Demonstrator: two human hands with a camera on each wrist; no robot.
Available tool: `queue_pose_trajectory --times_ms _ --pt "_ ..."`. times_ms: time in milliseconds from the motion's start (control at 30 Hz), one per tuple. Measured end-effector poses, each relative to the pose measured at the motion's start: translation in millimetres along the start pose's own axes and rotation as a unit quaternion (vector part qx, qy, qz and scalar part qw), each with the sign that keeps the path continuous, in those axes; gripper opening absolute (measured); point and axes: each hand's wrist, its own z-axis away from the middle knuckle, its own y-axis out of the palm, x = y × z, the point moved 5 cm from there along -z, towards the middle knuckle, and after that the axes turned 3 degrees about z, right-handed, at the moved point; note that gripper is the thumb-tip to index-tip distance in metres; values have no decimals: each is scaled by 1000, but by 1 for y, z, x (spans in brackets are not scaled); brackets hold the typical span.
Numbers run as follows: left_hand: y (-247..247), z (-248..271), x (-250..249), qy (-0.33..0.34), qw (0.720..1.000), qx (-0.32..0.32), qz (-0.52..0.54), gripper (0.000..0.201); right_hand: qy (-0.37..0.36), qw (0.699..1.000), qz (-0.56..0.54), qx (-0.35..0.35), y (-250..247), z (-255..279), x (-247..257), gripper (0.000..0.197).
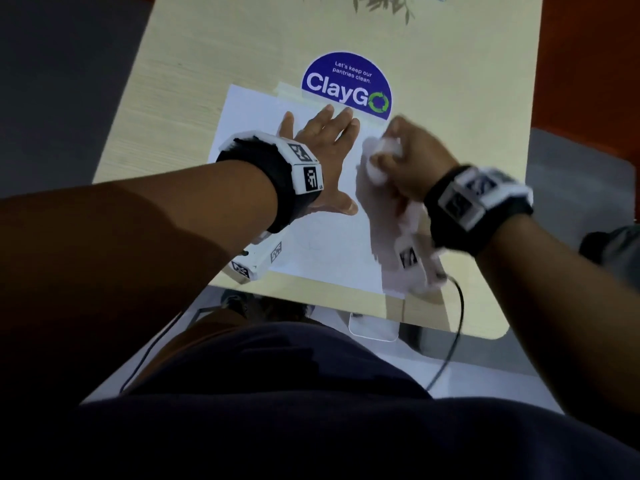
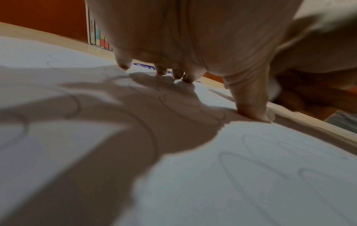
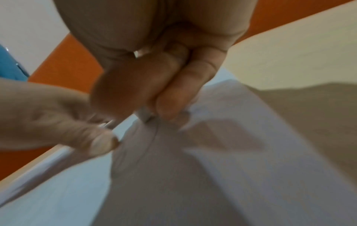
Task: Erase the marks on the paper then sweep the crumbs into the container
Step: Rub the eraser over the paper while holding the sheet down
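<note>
A white paper [image 1: 311, 258] lies taped on the light wooden table [image 1: 173, 109]; faint curved pencil marks [image 2: 150, 130] run across it. My left hand [image 1: 322, 150] lies flat on the sheet with fingers spread, the fingertips [image 2: 188, 78] and thumb [image 2: 251, 110] pressing it down. My right hand [image 1: 405, 157] hovers just right of it, blurred by motion, over the paper's right part. Its thumb and fingers pinch a small pale eraser [image 3: 144, 116] whose tip touches the paper [image 3: 58, 191]. No crumbs can be made out.
A round blue "ClayGo" sticker [image 1: 346, 84] lies beyond the paper's far edge. A clear container [image 1: 373, 329] sits below the table's near edge. A black cable [image 1: 453, 323] hangs from my right wrist. Orange floor surrounds the table.
</note>
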Motion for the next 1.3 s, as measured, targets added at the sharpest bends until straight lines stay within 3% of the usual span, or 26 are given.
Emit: queue_pose_trajectory --times_ms 100,267,400,533,700,867,1033,1167,1300 --pt "1 0 0 -1 1000 2 -3 117 0 999 17 40 9 16 -4 11" --pt "1 -1 0 2 1000 2 -3 118 -4 1000 -4 -18 -9 -11 0 13" --pt "1 0 1 1 1000 5 -5 117 0 999 10 45 8 16 -6 12" --pt "1 -2 1 0 1000 5 -5 119 -5 1000 -10 -18 -10 -15 3 16" --pt "1 -1 1 -1 1000 2 -7 118 -13 999 15 28 9 18 -8 12" --pt "1 -1 0 2 1000 1 -1 118 -19 999 -1 -38 -9 -14 -1 15" --pt "0 1 0 -4 1000 12 -3 118 -4 999 -13 30 12 21 -12 11" --pt "-1 1 -1 -3 1000 7 -1 118 11 999 -40 -27 -8 -11 -7 12" --pt "-1 1 0 -3 1000 6 -1 118 10 999 -23 24 12 19 -19 11"
